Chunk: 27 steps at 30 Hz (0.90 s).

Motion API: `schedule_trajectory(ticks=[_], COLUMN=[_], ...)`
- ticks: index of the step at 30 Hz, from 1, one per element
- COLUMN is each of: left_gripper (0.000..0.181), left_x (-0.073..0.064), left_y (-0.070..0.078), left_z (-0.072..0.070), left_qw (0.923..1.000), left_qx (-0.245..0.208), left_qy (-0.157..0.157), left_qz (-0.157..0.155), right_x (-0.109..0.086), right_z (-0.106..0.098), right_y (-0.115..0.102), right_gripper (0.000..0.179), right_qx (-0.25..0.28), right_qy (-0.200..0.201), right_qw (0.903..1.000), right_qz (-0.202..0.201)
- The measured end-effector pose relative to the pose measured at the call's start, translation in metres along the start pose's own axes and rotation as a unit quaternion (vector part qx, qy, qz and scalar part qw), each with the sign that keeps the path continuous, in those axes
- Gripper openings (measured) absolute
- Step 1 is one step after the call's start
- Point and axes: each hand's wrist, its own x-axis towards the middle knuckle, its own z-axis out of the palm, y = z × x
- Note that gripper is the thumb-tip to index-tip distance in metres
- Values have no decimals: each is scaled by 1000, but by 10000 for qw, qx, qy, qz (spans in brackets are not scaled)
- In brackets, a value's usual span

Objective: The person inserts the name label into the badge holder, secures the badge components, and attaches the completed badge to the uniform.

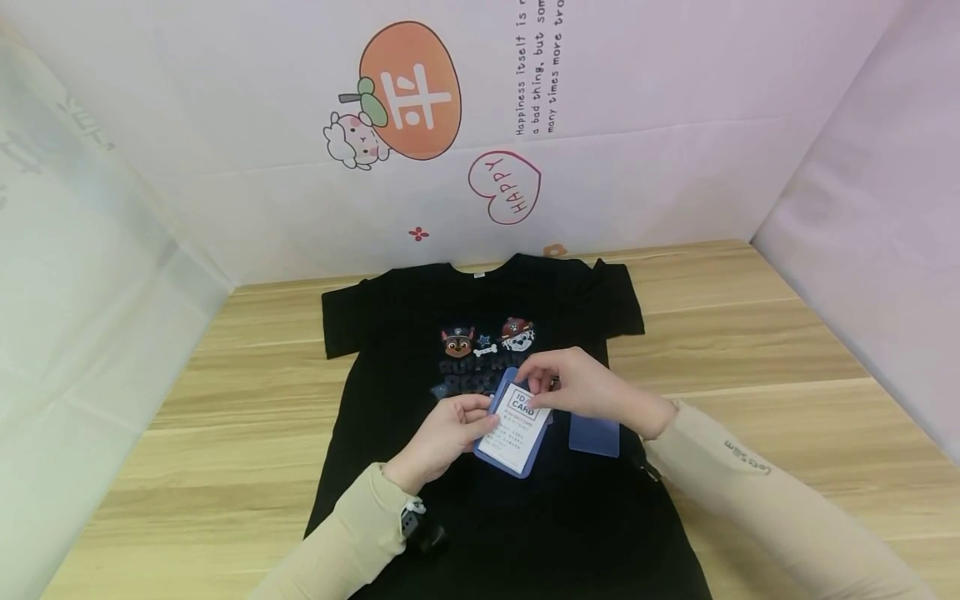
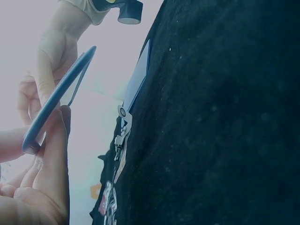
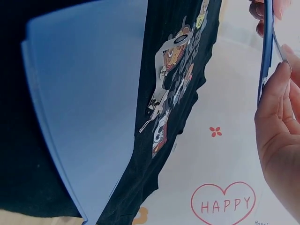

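My left hand [image 1: 450,433] grips the left side of a blue card holder [image 1: 528,468], thumb in front, above the black T-shirt [image 1: 375,400]. A white ID card [image 1: 512,429] lies over the holder's face, slightly tilted. At its upper right corner, my right hand [image 1: 573,383] pinches the card between thumb and fingers. From the right wrist, the card's edge [image 3: 277,42] bows away from the holder. A second flat blue piece [image 3: 89,93] rests on the shirt below my right hand. Beside it lies a clear strap with a metal clip [image 3: 161,70].
The T-shirt is spread flat on a wood-grain table [image 1: 750,333], with cartoon dogs [image 1: 487,337] printed on its chest. White printed cloth [image 1: 637,125] hangs behind, and pale sheets close off both sides. Dark wrist cameras [image 1: 420,529] sit at my cuffs.
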Motion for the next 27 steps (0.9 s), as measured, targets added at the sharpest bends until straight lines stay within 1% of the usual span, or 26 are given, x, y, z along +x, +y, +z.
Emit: schedule_trajectory(ticks=[4,11,17,20,23,27], left_gripper=[34,34,35,35,34,34], left_x=[0,-1,-2,-2,-2,-3], left_y=[0,0,-1,-2,-2,0], left_z=[0,-1,-1,-1,-1,-1], left_qw=[10000,10000,10000,10000,10000,9999], left_qx=[11,30,55,65,79,102], left_qy=[-27,-21,-10,-7,10,34], left_qz=[24,25,25,13,11,-1], right_x=[1,3,3,2,1,-2], right_z=[2,6,5,3,0,-9], right_y=[0,-3,-4,-3,-1,5], right_gripper=[21,21,21,21,21,20], right_qx=[-107,-329,-507,-436,-209,39], right_qy=[69,59,127,163,251,417], right_qw=[9999,9994,9986,9989,9995,9988], right_qz=[-66,54,-63,-95,-39,252])
